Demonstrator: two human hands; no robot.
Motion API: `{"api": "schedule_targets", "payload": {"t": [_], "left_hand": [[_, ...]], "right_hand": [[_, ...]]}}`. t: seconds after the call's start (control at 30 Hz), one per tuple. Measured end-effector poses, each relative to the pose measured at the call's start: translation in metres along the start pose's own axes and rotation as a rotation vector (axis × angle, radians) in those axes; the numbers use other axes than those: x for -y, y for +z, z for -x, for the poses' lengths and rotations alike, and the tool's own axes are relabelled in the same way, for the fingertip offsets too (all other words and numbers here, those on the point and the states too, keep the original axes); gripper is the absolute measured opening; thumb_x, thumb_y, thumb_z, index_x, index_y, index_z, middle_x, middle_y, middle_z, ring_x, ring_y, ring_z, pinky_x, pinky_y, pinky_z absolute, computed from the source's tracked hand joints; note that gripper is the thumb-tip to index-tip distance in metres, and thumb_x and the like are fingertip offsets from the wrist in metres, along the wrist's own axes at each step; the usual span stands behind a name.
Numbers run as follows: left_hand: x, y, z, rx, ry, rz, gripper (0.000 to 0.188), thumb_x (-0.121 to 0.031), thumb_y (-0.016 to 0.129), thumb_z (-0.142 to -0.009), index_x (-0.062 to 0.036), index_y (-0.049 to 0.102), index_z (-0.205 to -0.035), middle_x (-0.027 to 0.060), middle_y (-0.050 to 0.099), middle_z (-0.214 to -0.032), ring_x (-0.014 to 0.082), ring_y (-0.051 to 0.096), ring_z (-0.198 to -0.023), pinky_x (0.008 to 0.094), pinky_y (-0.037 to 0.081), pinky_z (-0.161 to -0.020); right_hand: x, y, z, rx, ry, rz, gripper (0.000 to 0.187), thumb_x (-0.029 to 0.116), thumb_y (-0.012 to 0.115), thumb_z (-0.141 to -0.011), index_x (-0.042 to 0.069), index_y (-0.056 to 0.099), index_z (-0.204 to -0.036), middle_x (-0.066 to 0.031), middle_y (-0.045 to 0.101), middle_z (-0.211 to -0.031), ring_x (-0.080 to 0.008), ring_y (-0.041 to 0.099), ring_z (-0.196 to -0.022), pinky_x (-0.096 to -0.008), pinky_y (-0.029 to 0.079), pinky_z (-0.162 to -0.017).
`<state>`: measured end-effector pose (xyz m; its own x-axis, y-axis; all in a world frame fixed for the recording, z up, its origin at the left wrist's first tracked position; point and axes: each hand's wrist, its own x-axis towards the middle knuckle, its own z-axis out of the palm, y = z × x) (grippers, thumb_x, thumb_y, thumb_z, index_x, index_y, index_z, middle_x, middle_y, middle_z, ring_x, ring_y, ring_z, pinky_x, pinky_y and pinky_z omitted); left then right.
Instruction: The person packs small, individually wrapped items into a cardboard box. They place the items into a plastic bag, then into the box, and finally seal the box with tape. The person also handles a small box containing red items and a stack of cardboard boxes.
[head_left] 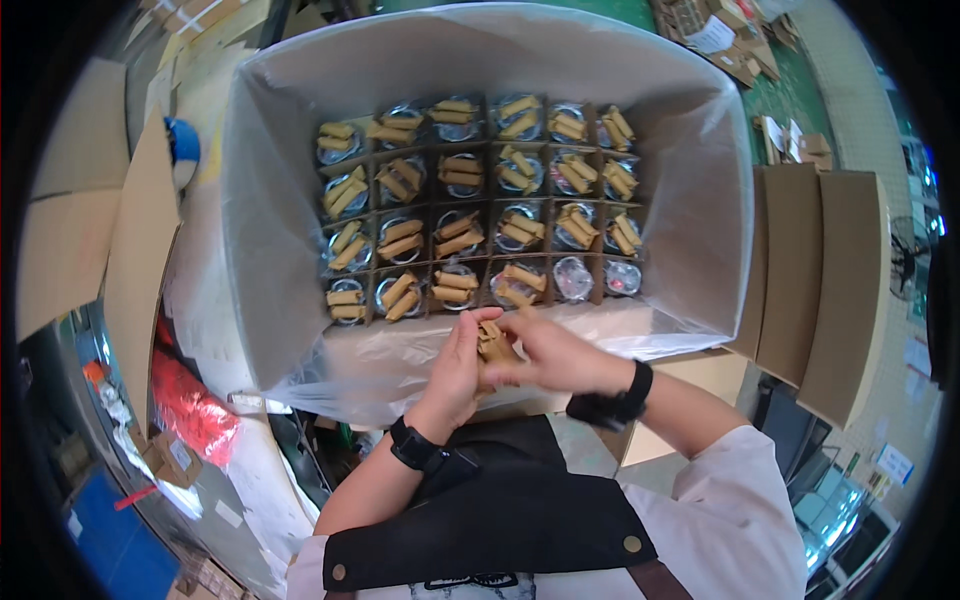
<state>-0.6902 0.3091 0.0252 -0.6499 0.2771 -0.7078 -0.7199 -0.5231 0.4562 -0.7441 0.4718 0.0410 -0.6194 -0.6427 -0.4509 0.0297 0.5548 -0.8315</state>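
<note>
My left hand (458, 366) and my right hand (562, 352) meet at the near edge of a large plastic-lined box. Between them is a small bundle of tan folded cardboard pieces (490, 343), with the fingers of both hands closed around it. Beyond the hands, a brown cardboard divider (487, 205) splits the box into rows of cells. Each cell holds a round item in clear plastic, most topped with two tan cardboard pieces (455, 286). In the nearest row, two round wrapped items at the right, one (573, 279) beside the other (622, 278), carry no tan pieces on top.
The clear plastic liner (690, 240) drapes over the box walls. Open cardboard flaps stand at the left (140, 260) and right (840, 290). A red plastic-wrapped bundle (195, 405) lies on the left. Scattered cardboard (715, 35) sits on the green floor at the far right.
</note>
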Motion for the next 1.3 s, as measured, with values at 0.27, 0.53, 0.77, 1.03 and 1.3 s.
{"api": "schedule_targets", "payload": {"t": [0.27,0.53,0.77,1.03,1.3], "left_hand": [[0.027,0.033,-0.010,-0.010,0.079,-0.187,0.056,-0.051,0.034,-0.098,-0.0120,0.029,-0.137,0.0057,0.049,-0.091,0.0138,0.054,-0.080,0.0335,0.054,-0.071],[0.013,0.007,-0.015,-0.124,-0.072,0.103,0.053,-0.048,0.038,-0.098,-0.0041,0.037,-0.129,0.0069,0.053,-0.086,0.0185,0.059,-0.076,0.0386,0.057,-0.074],[0.014,0.023,-0.021,-0.030,-0.107,0.257,0.035,-0.044,0.041,-0.098,-0.0128,0.042,-0.113,0.0060,0.051,-0.114,0.0184,0.056,-0.102,0.0360,0.053,-0.079],[0.017,0.071,-0.012,0.313,-0.052,0.014,0.051,-0.032,0.044,-0.099,-0.0182,0.020,-0.142,0.0032,0.027,-0.147,0.0198,0.029,-0.134,0.0402,0.029,-0.108],[-0.015,0.032,0.028,0.975,-0.346,-0.547,0.037,-0.031,0.044,-0.100,-0.0022,0.052,-0.123,0.0082,0.055,-0.119,0.0180,0.050,-0.114,0.0318,0.037,-0.099]], "right_hand": [[-0.007,-0.048,0.039,-0.082,0.042,0.283,0.041,0.019,0.070,-0.077,-0.004,0.049,-0.102,-0.0252,0.052,-0.099,-0.0388,0.057,-0.086,-0.0411,0.048,-0.074],[-0.144,-0.040,-0.026,-0.027,0.272,0.971,0.014,0.004,0.058,-0.080,-0.001,0.061,-0.093,-0.0196,0.057,-0.100,-0.0317,0.066,-0.083,-0.0380,0.055,-0.071],[-0.008,-0.038,0.014,-0.069,0.127,-0.288,0.038,0.028,0.068,-0.084,-0.006,0.063,-0.101,-0.0205,0.066,-0.084,-0.0358,0.063,-0.073,-0.0382,0.050,-0.067],[0.012,-0.075,0.062,-0.057,0.237,-0.137,0.042,0.027,0.073,-0.075,-0.007,0.058,-0.095,-0.0231,0.064,-0.081,-0.0339,0.065,-0.075,-0.0385,0.051,-0.067],[-0.176,-0.089,0.020,-0.216,0.773,0.606,0.017,0.015,0.064,-0.078,0.001,0.068,-0.088,-0.0227,0.065,-0.096,-0.0362,0.063,-0.092,-0.0438,0.050,-0.080]]}}
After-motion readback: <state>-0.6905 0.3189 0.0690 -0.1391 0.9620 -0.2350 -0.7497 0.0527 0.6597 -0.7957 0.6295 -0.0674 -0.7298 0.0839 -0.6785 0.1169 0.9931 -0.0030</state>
